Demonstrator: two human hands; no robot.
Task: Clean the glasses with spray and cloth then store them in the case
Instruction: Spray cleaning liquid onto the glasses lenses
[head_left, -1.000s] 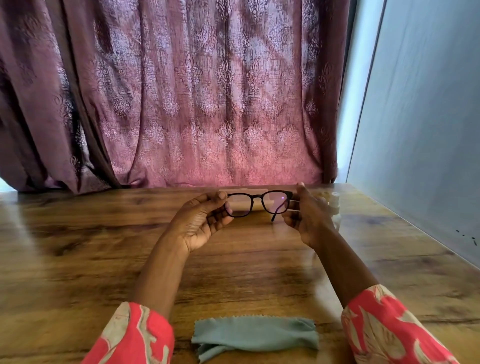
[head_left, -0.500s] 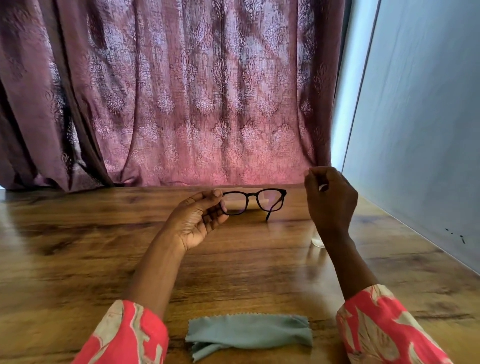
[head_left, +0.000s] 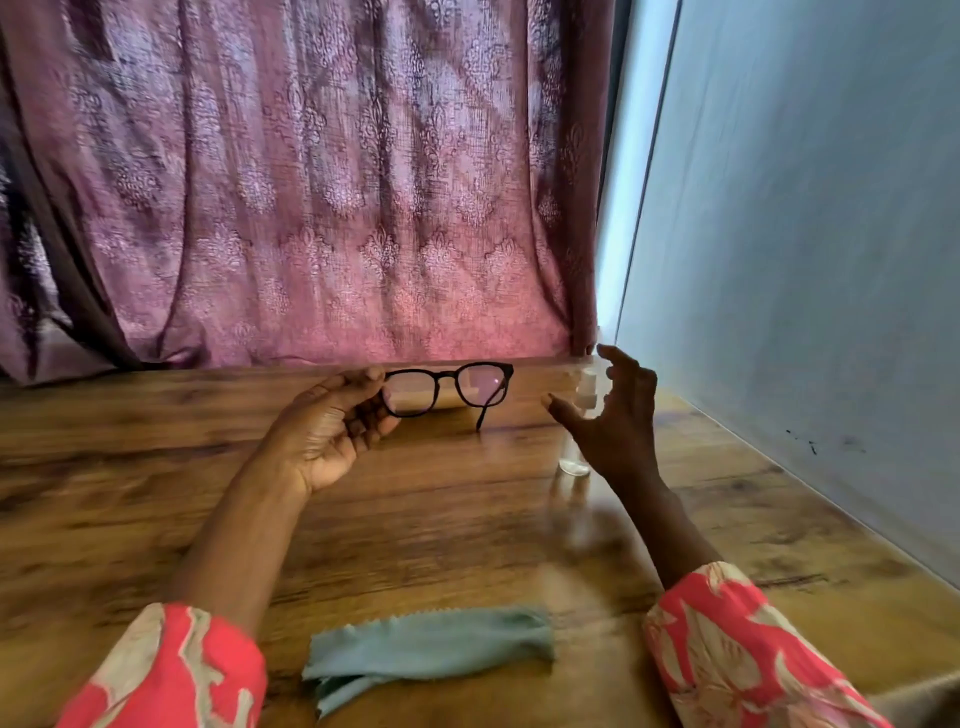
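Head view. A wooden table (head_left: 156, 493) runs back to a patterned maroon curtain (head_left: 311, 182); a pale blue wall (head_left: 805, 234) closes the right side. A crumpled teal cloth (head_left: 426, 649) lies at the near edge, between the two red floral sleeves (head_left: 171, 670), apart from both hands. A small clear spray bottle (head_left: 574, 460) stands upright on the table right of centre, its body partly hidden by the right hand (head_left: 618, 415). A pale, flat object sits on the table behind the glasses (head_left: 447, 389); what it is cannot be told.

The left hand (head_left: 332, 431) is raised palm-up above the table, thumb and fingertips pinching the left end of the black-framed glasses. These are held up, lenses facing the camera, one temple hanging down toward the table. The right hand is held with fingers spread and curled around the bottle's white nozzle; whether they touch it cannot be told.
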